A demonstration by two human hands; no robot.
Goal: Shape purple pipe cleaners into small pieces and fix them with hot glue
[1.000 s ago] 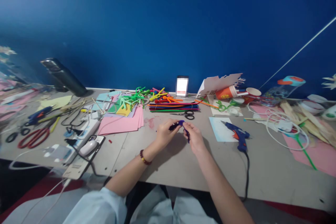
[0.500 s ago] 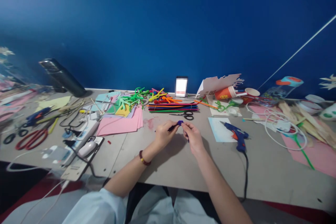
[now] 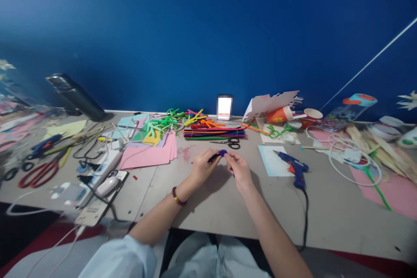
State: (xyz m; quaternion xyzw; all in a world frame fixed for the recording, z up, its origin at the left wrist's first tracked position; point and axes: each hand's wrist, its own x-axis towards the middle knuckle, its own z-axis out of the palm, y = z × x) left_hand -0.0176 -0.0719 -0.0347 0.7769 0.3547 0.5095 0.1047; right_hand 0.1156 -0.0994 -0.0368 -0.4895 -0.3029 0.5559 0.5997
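Note:
Over the middle of the table, my left hand (image 3: 204, 166) and my right hand (image 3: 239, 169) are close together, both closed on a dark purple pipe cleaner (image 3: 223, 153). A small bunched part of it shows between my fingertips. One thin end sticks out at the left of my left hand, and another end shows below my right fingers. Just beyond my hands lie small black scissors (image 3: 233, 142). Behind those is a bundle of straight pipe cleaners (image 3: 215, 134) in several colours.
A blue glue gun (image 3: 295, 167) rests on a light blue sheet (image 3: 269, 160) to the right. Pink paper (image 3: 146, 157), a power strip (image 3: 102, 176) and a phone with a mouse (image 3: 108, 186) lie left. Bent green pipe cleaners (image 3: 166, 121) and a small lit screen (image 3: 224, 107) stand behind.
Both hands stay in nearly the same place, gripping the purple pipe cleaner. Its bunched part has shifted very slightly between the fingertips.

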